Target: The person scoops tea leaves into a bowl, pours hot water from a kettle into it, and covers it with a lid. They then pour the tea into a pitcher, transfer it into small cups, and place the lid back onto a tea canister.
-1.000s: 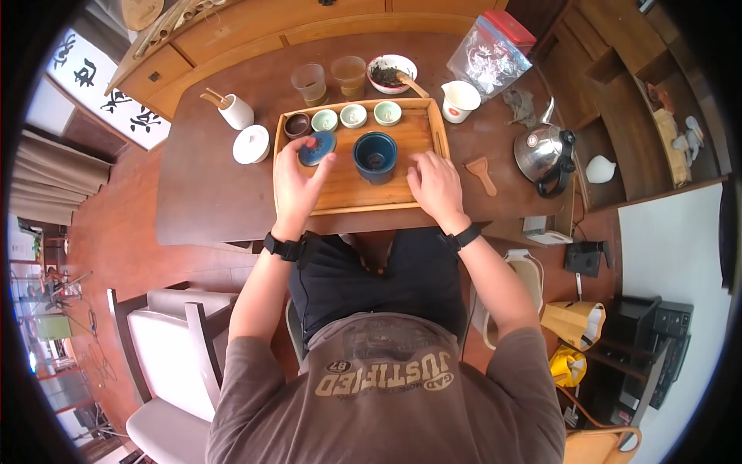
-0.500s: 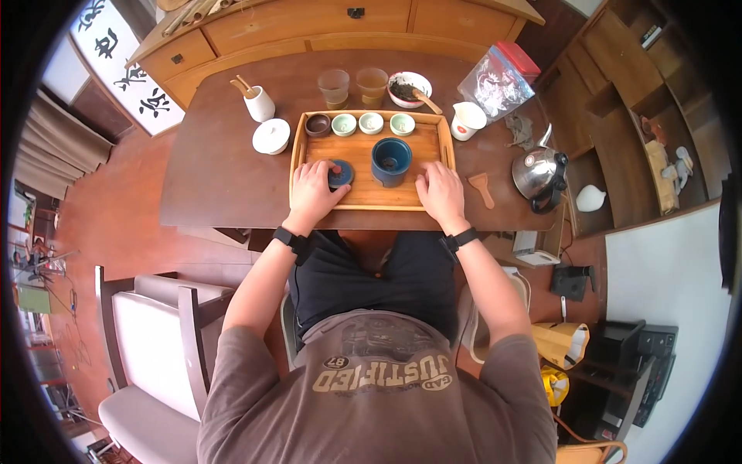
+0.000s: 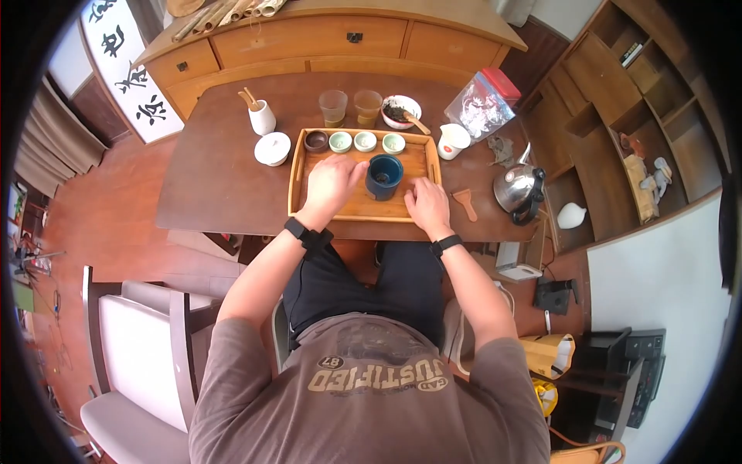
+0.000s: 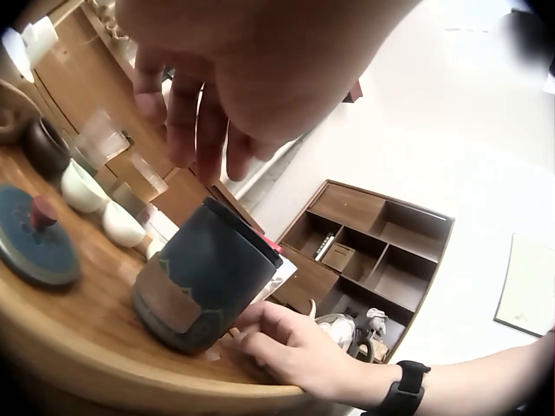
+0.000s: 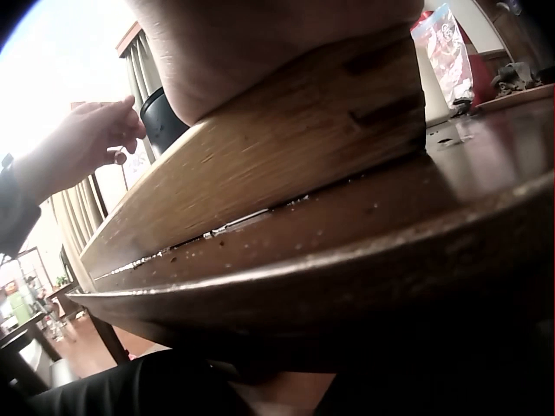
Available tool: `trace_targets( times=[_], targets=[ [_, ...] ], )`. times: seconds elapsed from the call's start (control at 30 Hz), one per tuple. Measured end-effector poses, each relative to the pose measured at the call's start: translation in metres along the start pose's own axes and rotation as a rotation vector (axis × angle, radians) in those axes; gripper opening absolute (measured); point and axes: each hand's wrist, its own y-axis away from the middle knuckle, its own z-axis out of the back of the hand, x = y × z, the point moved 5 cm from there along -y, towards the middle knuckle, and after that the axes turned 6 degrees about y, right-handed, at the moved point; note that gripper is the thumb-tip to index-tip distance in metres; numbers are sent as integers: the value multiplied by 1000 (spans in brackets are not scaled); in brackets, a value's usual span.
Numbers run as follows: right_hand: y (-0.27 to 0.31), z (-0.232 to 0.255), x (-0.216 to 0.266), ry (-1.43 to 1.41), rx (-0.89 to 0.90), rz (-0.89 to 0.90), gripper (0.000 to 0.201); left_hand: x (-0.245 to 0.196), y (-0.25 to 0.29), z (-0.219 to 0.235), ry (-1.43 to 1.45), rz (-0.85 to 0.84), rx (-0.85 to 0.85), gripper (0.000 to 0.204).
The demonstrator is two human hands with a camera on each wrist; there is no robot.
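A dark blue cup (image 3: 384,175) stands uncovered on the wooden tray (image 3: 357,211); dark leaves show inside it. Its blue lid (image 4: 35,245) with a red knob lies flat on the tray to the cup's left, and is hidden under my hand in the head view. My left hand (image 3: 345,176) hovers just left of and above the cup (image 4: 201,279), fingers (image 4: 185,124) loose and holding nothing. My right hand (image 3: 425,204) rests flat on the tray's front right part, its fingers (image 4: 276,340) close to the cup's base.
Several small cups (image 3: 354,141) line the tray's far edge. Beyond them stand two glasses (image 3: 350,106), a leaf bowl (image 3: 400,110) and a white pitcher (image 3: 452,141). A white lidded bowl (image 3: 273,148) sits left; a kettle (image 3: 518,189) and a wooden scoop (image 3: 466,204) sit right.
My left hand carried the blue lid toward me, laid it on the tray and let go. It then moved right, over to the cup. The right hand stayed on the tray.
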Motion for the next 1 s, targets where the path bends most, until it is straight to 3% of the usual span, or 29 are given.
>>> trace_targets(
  times=[0.1,0.13,0.17,0.2,0.23,0.27,0.4,0.5,0.73,0.9,1.0],
  targets=[
    [0,2,1,-4,-6,2,22,-17,-15,-2,-15,-48,24,35],
    [0,2,0,-11,-4,5,22,-16,-17,-7,-11,9,109,27],
    [0,2,0,-18,-3,7,21,-18,-19,-8,-9,8,101,27],
    [0,1,-1,-35,-4,8,21,-24,-21,-7,63,-108,8,31],
    [-1,2,-1,-35,-7,9,21,-28,-21,-7,133,-224,-79,41],
    [-1,2,-1,-47,-12,12,21,-21,-21,-17,114,-166,89,70],
    [0,4,-6,-132,6,-2,23,-22,-19,-26,-109,-184,232,90],
    [-4,4,-13,-270,28,-6,24,-19,-25,-28,-161,-167,303,87],
    [-14,16,-19,-553,130,-108,26,-15,-36,-30,-176,-214,293,76],
    [-29,27,-17,-640,127,-100,29,-29,-45,-14,-68,-204,291,78],
    [-42,53,-1,-751,117,-131,27,-36,-56,-2,-2,-204,205,85]
  ],
)
